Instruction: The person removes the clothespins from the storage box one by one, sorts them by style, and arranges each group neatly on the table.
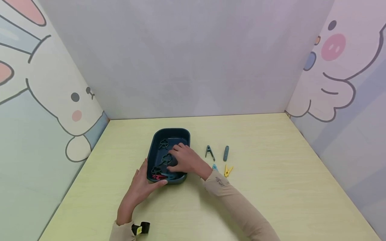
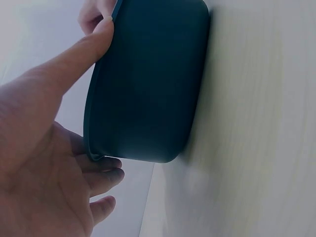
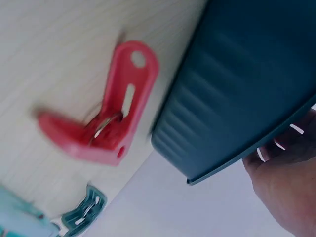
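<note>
A dark teal plastic basin [image 1: 169, 131] stands on the table. My left hand [image 1: 141, 187] rests at its near left corner, fingers along the left side, thumb straight along the near rim. From the right, my right hand [image 1: 188, 159] reaches in over the rim, its thumb and fingers apart around something dark; whether it grips anything cannot be made out. Dark green clover-shaped pieces [image 1: 167, 159] lie inside, with a red clip [image 1: 157, 176] and a blue clip [image 1: 169, 175] at the near end. In the right wrist view, a red clothespin [image 3: 121, 103] lies outside the basin.
Right of the basin lie a dark green clothespin [image 1: 209, 152], a grey-green clothespin [image 1: 226, 153], a light blue clothespin [image 1: 214, 167] and a yellow clothespin [image 1: 228, 170]. A grey wall [image 1: 193, 67] closes off the table's back; printed panels flank it.
</note>
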A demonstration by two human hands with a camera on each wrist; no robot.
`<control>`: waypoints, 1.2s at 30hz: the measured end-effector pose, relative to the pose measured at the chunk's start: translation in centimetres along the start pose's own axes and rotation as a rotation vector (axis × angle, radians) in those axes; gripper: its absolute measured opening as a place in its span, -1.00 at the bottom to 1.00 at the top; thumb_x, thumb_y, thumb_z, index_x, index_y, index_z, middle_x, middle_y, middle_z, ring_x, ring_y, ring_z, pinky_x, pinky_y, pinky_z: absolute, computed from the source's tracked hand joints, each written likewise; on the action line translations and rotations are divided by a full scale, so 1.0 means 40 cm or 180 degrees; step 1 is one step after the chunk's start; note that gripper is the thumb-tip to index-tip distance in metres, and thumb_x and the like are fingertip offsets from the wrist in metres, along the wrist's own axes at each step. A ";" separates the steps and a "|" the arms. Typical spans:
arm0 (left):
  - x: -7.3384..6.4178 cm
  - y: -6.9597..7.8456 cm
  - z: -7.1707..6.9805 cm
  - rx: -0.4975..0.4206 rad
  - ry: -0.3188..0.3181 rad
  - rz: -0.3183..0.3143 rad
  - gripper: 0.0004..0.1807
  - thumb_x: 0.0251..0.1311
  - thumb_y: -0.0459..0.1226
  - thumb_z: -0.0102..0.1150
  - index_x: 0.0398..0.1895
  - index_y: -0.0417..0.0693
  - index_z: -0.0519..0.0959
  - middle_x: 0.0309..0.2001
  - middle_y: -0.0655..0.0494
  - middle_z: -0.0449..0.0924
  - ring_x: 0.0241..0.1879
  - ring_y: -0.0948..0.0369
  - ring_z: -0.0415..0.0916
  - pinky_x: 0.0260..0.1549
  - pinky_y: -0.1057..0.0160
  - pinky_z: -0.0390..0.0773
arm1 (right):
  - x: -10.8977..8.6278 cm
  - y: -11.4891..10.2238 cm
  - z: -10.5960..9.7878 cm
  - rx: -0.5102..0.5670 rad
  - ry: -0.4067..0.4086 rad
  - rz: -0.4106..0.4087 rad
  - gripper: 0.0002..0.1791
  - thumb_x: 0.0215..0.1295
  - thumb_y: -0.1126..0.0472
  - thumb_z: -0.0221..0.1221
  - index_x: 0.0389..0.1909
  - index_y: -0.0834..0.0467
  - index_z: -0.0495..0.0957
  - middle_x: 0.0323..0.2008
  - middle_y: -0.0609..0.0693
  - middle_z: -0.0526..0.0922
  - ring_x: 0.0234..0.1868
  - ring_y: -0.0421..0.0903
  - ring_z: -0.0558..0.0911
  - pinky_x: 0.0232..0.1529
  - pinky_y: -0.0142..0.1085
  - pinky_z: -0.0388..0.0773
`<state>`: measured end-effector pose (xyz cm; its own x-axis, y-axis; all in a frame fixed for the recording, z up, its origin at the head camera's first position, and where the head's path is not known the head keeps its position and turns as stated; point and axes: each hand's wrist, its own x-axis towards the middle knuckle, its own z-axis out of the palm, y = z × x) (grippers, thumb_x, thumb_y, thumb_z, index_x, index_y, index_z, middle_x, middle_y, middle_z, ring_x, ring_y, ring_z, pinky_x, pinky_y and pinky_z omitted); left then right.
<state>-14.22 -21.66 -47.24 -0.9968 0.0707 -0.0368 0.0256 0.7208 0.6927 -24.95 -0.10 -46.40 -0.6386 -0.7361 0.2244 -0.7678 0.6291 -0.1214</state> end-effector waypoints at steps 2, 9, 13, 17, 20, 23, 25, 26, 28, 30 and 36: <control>0.000 -0.001 0.001 -0.0009 0.0014 0.0026 0.33 0.16 0.11 0.48 0.64 -0.36 -0.22 0.62 -0.40 -0.20 0.56 -0.35 -0.16 0.48 -0.37 -0.28 | -0.011 0.010 -0.003 0.0057 0.0090 -0.0098 -0.34 0.29 -0.26 0.34 0.21 0.13 0.64 0.08 0.02 0.63 0.06 -0.04 0.52 0.12 -0.21 0.54; 0.003 -0.001 0.001 -0.0028 0.0017 0.0066 0.33 0.15 0.11 0.49 0.64 -0.33 -0.21 0.62 -0.38 -0.19 0.56 -0.33 -0.14 0.47 -0.37 -0.28 | -0.055 0.040 -0.024 0.0246 0.0373 -0.0281 -0.34 0.27 -0.20 0.39 0.21 0.18 0.62 0.08 0.06 0.62 0.07 -0.02 0.52 0.12 -0.21 0.55; 0.004 -0.001 0.000 -0.0031 0.0007 0.0046 0.34 0.15 0.13 0.48 0.65 -0.32 -0.22 0.62 -0.37 -0.20 0.56 -0.33 -0.15 0.48 -0.36 -0.28 | -0.089 0.049 -0.045 0.0412 0.0494 -0.0270 -0.33 0.25 -0.18 0.41 0.23 0.19 0.62 0.11 0.06 0.61 0.11 -0.01 0.52 0.12 -0.20 0.58; 0.005 -0.003 0.000 -0.0035 0.0012 0.0049 0.35 0.14 0.13 0.49 0.65 -0.32 -0.22 0.62 -0.37 -0.20 0.56 -0.33 -0.16 0.48 -0.37 -0.27 | -0.130 0.060 -0.059 0.0497 0.0569 -0.0250 -0.31 0.24 -0.17 0.42 0.24 0.18 0.61 0.13 0.05 0.61 0.13 -0.02 0.52 0.10 -0.19 0.60; 0.004 -0.005 0.002 -0.0057 0.0040 0.0083 0.34 0.14 0.12 0.50 0.65 -0.29 -0.21 0.62 -0.37 -0.18 0.56 -0.34 -0.14 0.47 -0.38 -0.27 | -0.161 0.067 -0.069 0.0580 0.0647 -0.0267 -0.32 0.22 -0.15 0.44 0.24 0.18 0.61 0.12 0.04 0.61 0.13 -0.03 0.52 0.10 -0.17 0.60; 0.005 -0.006 0.003 -0.0086 0.0050 0.0089 0.34 0.13 0.11 0.51 0.66 -0.27 -0.21 0.62 -0.37 -0.17 0.56 -0.34 -0.13 0.47 -0.38 -0.28 | -0.192 0.072 -0.078 0.0647 0.0717 -0.0296 -0.33 0.19 -0.12 0.45 0.22 0.18 0.62 0.08 0.03 0.62 0.11 -0.03 0.52 0.09 -0.16 0.60; 0.004 -0.006 0.003 -0.0077 0.0035 0.0042 0.35 0.13 0.12 0.50 0.66 -0.28 -0.22 0.62 -0.36 -0.18 0.56 -0.33 -0.15 0.48 -0.37 -0.28 | -0.211 0.075 -0.080 0.0626 0.0761 -0.0328 -0.34 0.17 -0.11 0.46 0.20 0.19 0.63 0.06 0.03 0.63 0.09 -0.04 0.53 0.09 -0.16 0.60; 0.003 -0.006 0.003 -0.0075 0.0022 0.0012 0.35 0.13 0.13 0.50 0.66 -0.29 -0.23 0.62 -0.36 -0.19 0.56 -0.33 -0.17 0.48 -0.36 -0.28 | -0.221 0.078 -0.080 0.0615 0.0785 -0.0349 -0.35 0.17 -0.10 0.46 0.19 0.20 0.64 0.05 0.02 0.63 0.08 -0.04 0.54 0.09 -0.16 0.60; 0.002 -0.004 0.001 -0.0064 -0.0001 -0.0047 0.37 0.13 0.14 0.49 0.65 -0.31 -0.24 0.63 -0.36 -0.21 0.57 -0.34 -0.20 0.49 -0.34 -0.28 | -0.238 0.081 -0.077 0.0611 0.0852 -0.0402 -0.36 0.14 -0.07 0.47 0.16 0.21 0.65 0.03 0.02 0.64 0.06 -0.05 0.56 0.09 -0.16 0.60; 0.001 -0.003 0.000 -0.0061 -0.0010 -0.0070 0.37 0.13 0.14 0.49 0.65 -0.32 -0.24 0.63 -0.36 -0.22 0.57 -0.35 -0.22 0.48 -0.34 -0.28 | -0.258 0.085 -0.073 0.0641 0.0873 -0.0418 -0.37 0.13 -0.06 0.48 0.15 0.21 0.65 0.03 0.01 0.64 0.07 -0.07 0.56 0.08 -0.18 0.60; -0.002 -0.003 -0.001 -0.0048 -0.0009 -0.0068 0.37 0.13 0.14 0.49 0.65 -0.30 -0.24 0.63 -0.36 -0.23 0.56 -0.36 -0.23 0.47 -0.37 -0.27 | -0.320 0.086 -0.055 0.0874 0.0845 -0.0409 -0.36 0.13 -0.04 0.49 0.18 0.18 0.64 0.05 -0.05 0.63 0.08 -0.09 0.54 0.03 -0.20 0.62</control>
<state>-14.16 -21.78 -47.30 -0.9969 0.0575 -0.0538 0.0031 0.7117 0.7024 -19.32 12.05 -47.55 -0.5286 -0.6917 0.4921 -0.8487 0.4195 -0.3220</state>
